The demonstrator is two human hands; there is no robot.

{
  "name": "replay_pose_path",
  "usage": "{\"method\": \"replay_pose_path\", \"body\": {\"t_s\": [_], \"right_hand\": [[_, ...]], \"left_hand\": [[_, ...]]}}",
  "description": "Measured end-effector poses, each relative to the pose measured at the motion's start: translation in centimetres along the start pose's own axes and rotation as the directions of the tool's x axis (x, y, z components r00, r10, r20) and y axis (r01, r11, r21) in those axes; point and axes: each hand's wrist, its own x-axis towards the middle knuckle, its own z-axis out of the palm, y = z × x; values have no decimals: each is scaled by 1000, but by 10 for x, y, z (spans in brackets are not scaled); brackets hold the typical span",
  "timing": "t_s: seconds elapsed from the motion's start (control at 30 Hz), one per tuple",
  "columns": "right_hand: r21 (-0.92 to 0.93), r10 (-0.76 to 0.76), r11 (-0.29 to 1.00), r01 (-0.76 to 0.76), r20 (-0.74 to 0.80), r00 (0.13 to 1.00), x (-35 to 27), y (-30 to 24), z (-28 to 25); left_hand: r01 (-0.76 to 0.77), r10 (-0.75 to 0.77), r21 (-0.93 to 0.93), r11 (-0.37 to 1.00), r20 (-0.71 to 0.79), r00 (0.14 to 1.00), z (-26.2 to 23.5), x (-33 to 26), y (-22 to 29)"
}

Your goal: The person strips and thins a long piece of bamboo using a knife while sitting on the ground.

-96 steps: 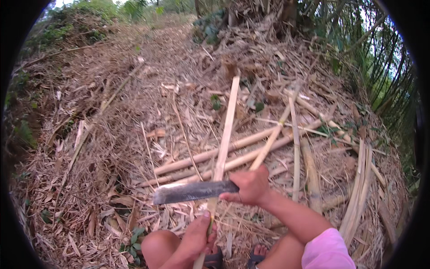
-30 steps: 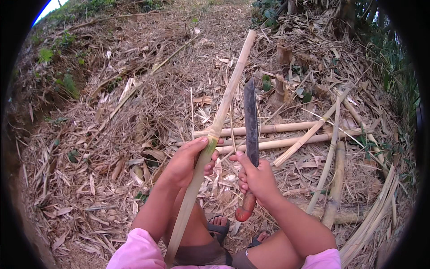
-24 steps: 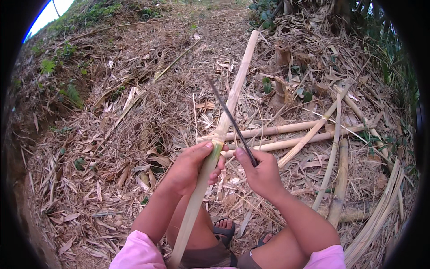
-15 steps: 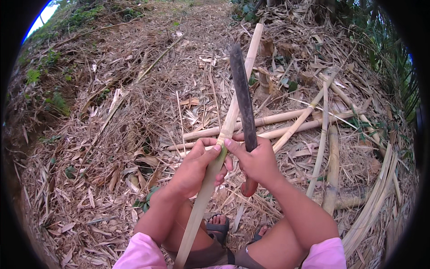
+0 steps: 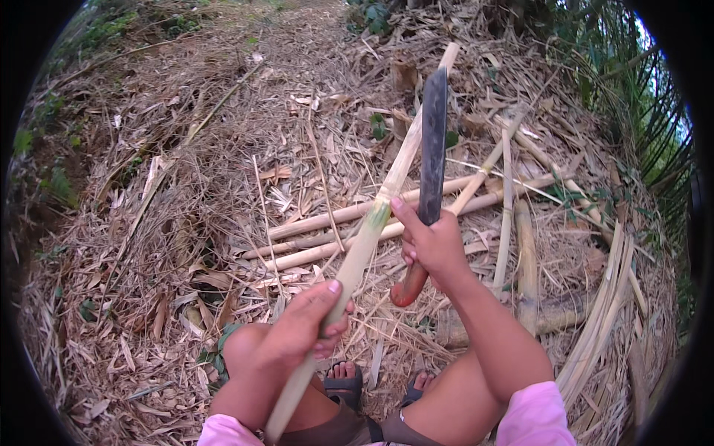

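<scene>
Fingers of your left hand (image 5: 309,320) are clamped around the pale bamboo strip (image 5: 357,256) in the lower middle of the frame, thumb lying along its upper face. Your right hand (image 5: 437,249), right of centre, has its fingers curled tightly around the reddish handle (image 5: 410,285) of a long knife, with the dark blade (image 5: 433,149) standing nearly upright toward the upper part of the frame. Half a second ago both hands met at the node; now your left has slid down the strip toward the lower edge, while your right thumb remains at the strip's edge, beside the green patch (image 5: 379,213). Whether that thumb presses or merely brushes it, I cannot tell. The strip slants from the bottom edge, left of centre, to the upper middle, its far end partly behind the blade and above the poles (image 5: 320,221) on the ground. As I judge it, the wider spacing leaves the length below the node uncovered and easier to inspect or reach, but with the blade so close, your grip deserves care.
</scene>
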Motion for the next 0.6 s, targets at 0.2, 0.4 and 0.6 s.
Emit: {"method": "replay_pose_path", "body": {"t_s": [0.2,0.4,0.6], "right_hand": [[-73,191,980,-185,86,978,-27,2,23],[95,129,982,-160,271,954,-50,6,53],[-192,-62,975,111,242,968,-41,17,52]], "left_hand": [[-406,461,275,871,-174,870,-20,-8,97],[-756,837,360,547,-218,502,-3,-10,194],[-936,926,209,283,-313,210,-5,1,198]]}}
